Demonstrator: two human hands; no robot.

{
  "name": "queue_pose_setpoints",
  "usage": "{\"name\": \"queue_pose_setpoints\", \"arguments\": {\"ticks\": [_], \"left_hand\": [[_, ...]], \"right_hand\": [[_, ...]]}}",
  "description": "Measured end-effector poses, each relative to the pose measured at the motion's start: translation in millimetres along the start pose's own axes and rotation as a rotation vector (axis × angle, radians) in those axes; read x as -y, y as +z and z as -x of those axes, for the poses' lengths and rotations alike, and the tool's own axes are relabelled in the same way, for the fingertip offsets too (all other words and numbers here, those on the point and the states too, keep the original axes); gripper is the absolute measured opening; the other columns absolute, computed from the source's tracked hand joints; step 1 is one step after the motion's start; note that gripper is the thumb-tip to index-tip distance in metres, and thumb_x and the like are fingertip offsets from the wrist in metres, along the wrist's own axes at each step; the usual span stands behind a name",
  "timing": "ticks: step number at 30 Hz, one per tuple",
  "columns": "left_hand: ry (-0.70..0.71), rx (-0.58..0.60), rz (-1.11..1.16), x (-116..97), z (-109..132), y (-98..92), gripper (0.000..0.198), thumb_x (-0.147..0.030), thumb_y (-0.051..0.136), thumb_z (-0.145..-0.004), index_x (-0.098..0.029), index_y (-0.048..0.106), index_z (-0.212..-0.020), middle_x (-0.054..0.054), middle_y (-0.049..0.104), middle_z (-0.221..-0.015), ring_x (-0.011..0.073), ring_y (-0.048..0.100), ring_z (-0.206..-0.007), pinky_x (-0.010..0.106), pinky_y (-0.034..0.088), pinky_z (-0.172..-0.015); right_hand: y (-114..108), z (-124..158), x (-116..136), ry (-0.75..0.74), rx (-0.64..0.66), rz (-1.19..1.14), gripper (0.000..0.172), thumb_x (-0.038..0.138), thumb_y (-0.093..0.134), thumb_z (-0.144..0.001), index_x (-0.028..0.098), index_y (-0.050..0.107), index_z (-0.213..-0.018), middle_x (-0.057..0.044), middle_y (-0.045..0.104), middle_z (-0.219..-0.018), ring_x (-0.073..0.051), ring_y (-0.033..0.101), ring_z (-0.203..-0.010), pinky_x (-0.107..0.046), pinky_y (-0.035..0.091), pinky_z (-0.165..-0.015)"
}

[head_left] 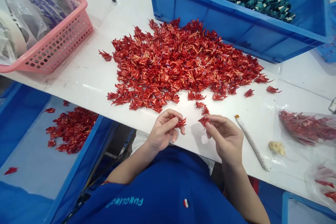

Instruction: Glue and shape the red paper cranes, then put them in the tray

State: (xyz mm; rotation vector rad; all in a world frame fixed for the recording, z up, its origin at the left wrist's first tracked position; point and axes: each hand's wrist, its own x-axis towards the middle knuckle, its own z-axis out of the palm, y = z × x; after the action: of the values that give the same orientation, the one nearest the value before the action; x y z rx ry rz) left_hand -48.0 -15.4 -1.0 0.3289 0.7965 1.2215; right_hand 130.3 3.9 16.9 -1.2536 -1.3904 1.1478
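Note:
Close to the table's front edge, my left hand [165, 129] pinches a small red spiky piece [181, 123] between thumb and fingers. A similar red piece [203, 121] is gripped by the thumb and fingertips of my right hand [227, 138]. The two hands are apart, with bare white tabletop between them. Just beyond them spreads a large heap of the same glossy red pieces [178, 66], with pointed tips and yellowish streaks. A few loose red pieces [201, 106] lie between the heap and my right hand. The exact shape of the held pieces is partly hidden by my fingers.
A blue crate [223, 17] with dark green pieces stands behind the heap. At left are a pink basket [60, 35] and, lower, a blue bin [76, 175] holding red pieces. To the right lie a white-wrapped stick [252, 143], a yellowish wad [277, 147] and a plastic bag [307, 127].

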Motion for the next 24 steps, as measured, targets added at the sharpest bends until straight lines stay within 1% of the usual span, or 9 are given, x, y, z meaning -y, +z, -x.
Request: {"name": "queue_pose_setpoints", "arguments": {"ticks": [3, 7, 10, 13, 15, 18, 20, 22, 24], "left_hand": [[-0.011, -0.007, -0.127, 6.3, -0.3, 6.4, 0.042, -0.045, 0.084, -0.065, -0.015, 0.056, -0.071, -0.001, 0.060, -0.067, 0.0095, 0.059, -0.048, 0.013, 0.035, -0.030], [0.087, 0.013, -0.405, 12.2, 3.6, 10.7, 0.037, -0.049, 0.077, -0.073, -0.016, 0.062, -0.084, -0.002, 0.057, -0.063, 0.0085, 0.055, -0.045, 0.016, 0.039, -0.034], [0.433, -0.023, -0.704, 14.8, 6.5, 11.8, 0.026, -0.038, 0.077, -0.075, -0.017, 0.069, -0.088, -0.001, 0.059, -0.067, 0.0091, 0.056, -0.052, 0.019, 0.047, -0.045], [0.827, -0.036, -0.923, 19.4, 6.9, 12.5, 0.017, -0.025, 0.081, -0.073, -0.019, 0.072, -0.086, 0.000, 0.061, -0.069, 0.0088, 0.055, -0.056, 0.020, 0.048, -0.052], [0.942, -0.022, -0.998, 22.9, 6.3, 13.1, 0.015, -0.023, 0.080, -0.074, -0.020, 0.072, -0.087, -0.001, 0.061, -0.070, 0.0069, 0.052, -0.052, 0.019, 0.046, -0.049], [0.963, 0.007, -1.062, 25.5, 5.5, 15.1, 0.008, -0.023, 0.076, -0.079, -0.019, 0.072, -0.085, -0.001, 0.061, -0.070, 0.0068, 0.051, -0.050, 0.019, 0.045, -0.047], [0.933, 0.011, -1.068, 24.2, 5.5, 17.2, 0.003, -0.021, 0.072, -0.082, -0.019, 0.071, -0.082, 0.000, 0.061, -0.069, 0.0085, 0.054, -0.054, 0.020, 0.045, -0.049], [0.846, 0.002, -1.036, 20.8, 6.2, 19.5, 0.008, -0.021, 0.068, -0.084, -0.018, 0.069, -0.077, 0.001, 0.062, -0.068, 0.0106, 0.057, -0.058, 0.021, 0.047, -0.052], [0.690, -0.006, -0.957, 16.9, 7.2, 21.5, 0.019, -0.028, 0.067, -0.085, -0.018, 0.066, -0.070, 0.002, 0.061, -0.064, 0.0120, 0.057, -0.059, 0.023, 0.048, -0.056]], "right_hand": [[-2.3, -0.3, 4.7, 0.193, 0.074, -0.297, 0.016, 0.033, 0.074, -0.079, 0.021, 0.068, -0.087, 0.000, 0.068, -0.066, -0.012, 0.057, -0.046, -0.023, 0.047, -0.036], [0.1, 0.6, 9.4, 0.305, 0.093, -0.445, 0.025, 0.036, 0.078, -0.074, 0.022, 0.065, -0.090, 0.001, 0.068, -0.065, -0.011, 0.058, -0.043, -0.022, 0.048, -0.035], [3.0, 3.0, 11.5, 0.342, 0.060, -0.489, 0.035, 0.036, 0.079, -0.072, 0.023, 0.065, -0.100, 0.002, 0.068, -0.068, -0.012, 0.059, -0.044, -0.023, 0.051, -0.037], [4.9, 5.5, 11.5, 0.367, 0.070, -0.492, 0.031, 0.038, 0.079, -0.073, 0.021, 0.067, -0.096, 0.002, 0.065, -0.061, -0.012, 0.060, -0.044, -0.022, 0.051, -0.037], [6.1, 6.8, 10.5, 0.372, 0.047, -0.478, 0.029, 0.040, 0.079, -0.073, 0.020, 0.067, -0.089, 0.004, 0.061, -0.054, -0.011, 0.056, -0.040, -0.019, 0.045, -0.033], [7.4, 8.2, 8.3, 0.375, -0.020, -0.421, 0.030, 0.039, 0.083, -0.068, 0.019, 0.063, -0.078, 0.006, 0.057, -0.051, -0.007, 0.049, -0.036, -0.016, 0.036, -0.030], [7.1, 9.2, 6.9, 0.370, -0.038, -0.379, 0.032, 0.039, 0.084, -0.066, 0.018, 0.061, -0.071, 0.005, 0.057, -0.051, -0.006, 0.045, -0.035, -0.016, 0.035, -0.031], [5.5, 10.5, 5.7, 0.356, -0.020, -0.352, 0.033, 0.041, 0.083, -0.068, 0.018, 0.061, -0.067, 0.004, 0.058, -0.051, -0.005, 0.043, -0.033, -0.017, 0.034, -0.031], [3.2, 12.2, 4.8, 0.333, 0.028, -0.343, 0.030, 0.044, 0.080, -0.071, 0.017, 0.066, -0.071, 0.002, 0.060, -0.052, -0.006, 0.044, -0.034, -0.017, 0.033, -0.030]]}}
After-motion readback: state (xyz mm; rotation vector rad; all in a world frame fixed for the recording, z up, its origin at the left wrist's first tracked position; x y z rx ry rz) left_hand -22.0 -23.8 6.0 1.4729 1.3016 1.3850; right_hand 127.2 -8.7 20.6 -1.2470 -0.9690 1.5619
